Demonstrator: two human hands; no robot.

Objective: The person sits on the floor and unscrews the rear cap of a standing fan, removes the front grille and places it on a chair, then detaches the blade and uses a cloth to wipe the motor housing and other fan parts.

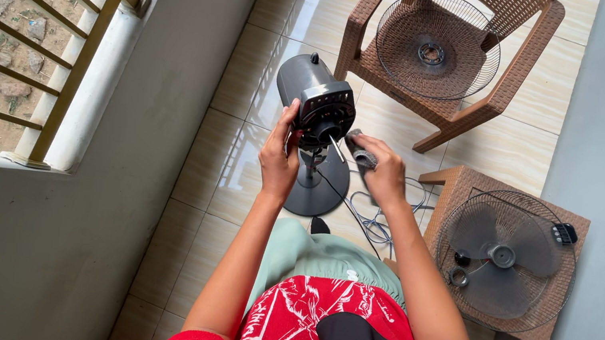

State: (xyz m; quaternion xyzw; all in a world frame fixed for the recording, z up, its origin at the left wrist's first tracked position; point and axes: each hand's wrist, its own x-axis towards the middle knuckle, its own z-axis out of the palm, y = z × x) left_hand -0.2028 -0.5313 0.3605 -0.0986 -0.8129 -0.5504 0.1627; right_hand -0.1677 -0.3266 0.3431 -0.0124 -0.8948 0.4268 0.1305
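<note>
Head view: looking straight down at my hands over a tiled floor (242,144).
Left hand (278,160): closed around the left side of the fan motor housing (314,97), thumb up against its front face.
Right hand (382,176): fingers curled tight on a grey cloth (360,153), just right of the bare motor shaft (336,148).
Fan motor housing: dark grey, stripped of blade and guards, atop its pole above the round base (318,189) on the floor.
Cord (375,222): loose loops on the floor by the base.
Brown chair (451,48): far edge of the floor; a wire guard (437,46) lies on its seat.
Wicker stool (515,260): right of me; second guard with the fan blade (503,254) rests on top, small black parts (565,233) by its far edge.
</note>
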